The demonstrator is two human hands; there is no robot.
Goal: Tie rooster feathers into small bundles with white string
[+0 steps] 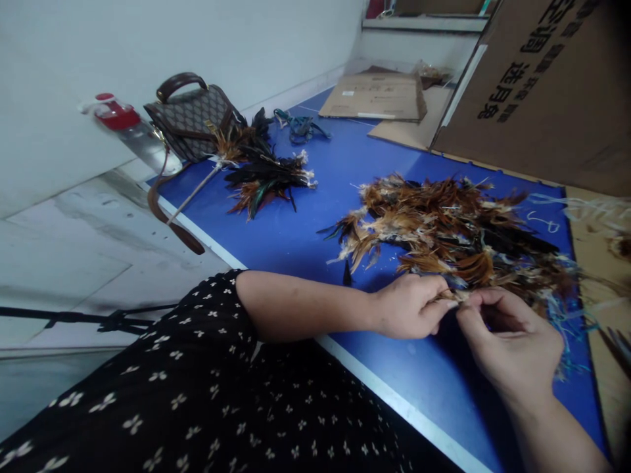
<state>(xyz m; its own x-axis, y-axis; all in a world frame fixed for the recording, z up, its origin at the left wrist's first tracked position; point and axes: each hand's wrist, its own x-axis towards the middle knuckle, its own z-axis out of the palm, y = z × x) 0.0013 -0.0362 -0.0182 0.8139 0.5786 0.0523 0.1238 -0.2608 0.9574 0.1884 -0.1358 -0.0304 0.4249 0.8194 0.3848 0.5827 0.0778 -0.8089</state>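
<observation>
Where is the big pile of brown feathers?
In the head view, the feather pile lies right of centre on the blue tabletop, just beyond the left hand and right hand.

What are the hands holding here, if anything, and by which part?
Apparently a small feather bundle: the left hand closes around it, and the right hand pinches at its pale end. The rest is hidden.

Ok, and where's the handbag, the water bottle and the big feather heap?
Handbag (197, 119): head view, on its patterned front.
Water bottle (139, 140): head view, on its clear body, below the red lid.
Feather heap (438, 226): head view, on the brown feathers mid-heap.
</observation>
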